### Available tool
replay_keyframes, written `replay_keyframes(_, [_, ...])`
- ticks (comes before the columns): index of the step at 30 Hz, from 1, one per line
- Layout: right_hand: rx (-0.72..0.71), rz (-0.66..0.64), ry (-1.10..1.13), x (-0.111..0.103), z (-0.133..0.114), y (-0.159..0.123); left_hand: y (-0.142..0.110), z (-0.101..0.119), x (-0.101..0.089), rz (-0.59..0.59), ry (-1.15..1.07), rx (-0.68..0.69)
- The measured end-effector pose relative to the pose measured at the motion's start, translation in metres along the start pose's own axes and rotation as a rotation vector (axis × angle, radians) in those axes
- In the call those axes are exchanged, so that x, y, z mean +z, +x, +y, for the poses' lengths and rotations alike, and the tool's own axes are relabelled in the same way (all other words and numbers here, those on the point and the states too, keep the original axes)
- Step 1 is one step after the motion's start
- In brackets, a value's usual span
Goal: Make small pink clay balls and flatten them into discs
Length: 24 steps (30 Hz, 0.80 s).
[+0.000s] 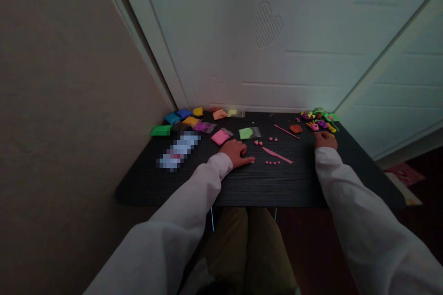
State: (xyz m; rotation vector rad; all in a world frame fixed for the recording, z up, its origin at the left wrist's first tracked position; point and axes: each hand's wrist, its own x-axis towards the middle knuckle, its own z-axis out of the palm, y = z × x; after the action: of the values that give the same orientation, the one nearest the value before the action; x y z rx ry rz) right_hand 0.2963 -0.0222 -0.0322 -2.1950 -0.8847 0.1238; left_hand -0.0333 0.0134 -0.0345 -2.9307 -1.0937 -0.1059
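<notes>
My left hand rests on the black table, thumb stretched out to the right and fingers loosely bent. At its thumb tip is a small pinkish spot I cannot make out clearly. Beyond the fingers lies a bag of pink clay. Right of the thumb are a pink plastic clay knife, a row of small pink clay balls and little pink clay pieces. My right hand is closed at the table's right side, just in front of colourful clay figures. Whatever its fingers hold is hidden.
Bags of coloured clay, including a green one and a light green one, lie along the back and left. A blurred sheet lies at left. A thin pink stick is beside a red-brown clay lump. A white panel stands behind.
</notes>
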Motion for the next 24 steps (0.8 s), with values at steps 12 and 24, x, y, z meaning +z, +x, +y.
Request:
replay_keyframes(12, [-0.072, 0.000, -0.005, -0.007, -0.003, -0.012, -0.001, 0.002, -0.003, 0.001, -0.021, -0.006])
replay_keyframes(24, [-0.455, -0.090, -0.034, -0.041, -0.016, -0.046, -0.004, 0.005, -0.021, -0.003, -0.082, 0.009])
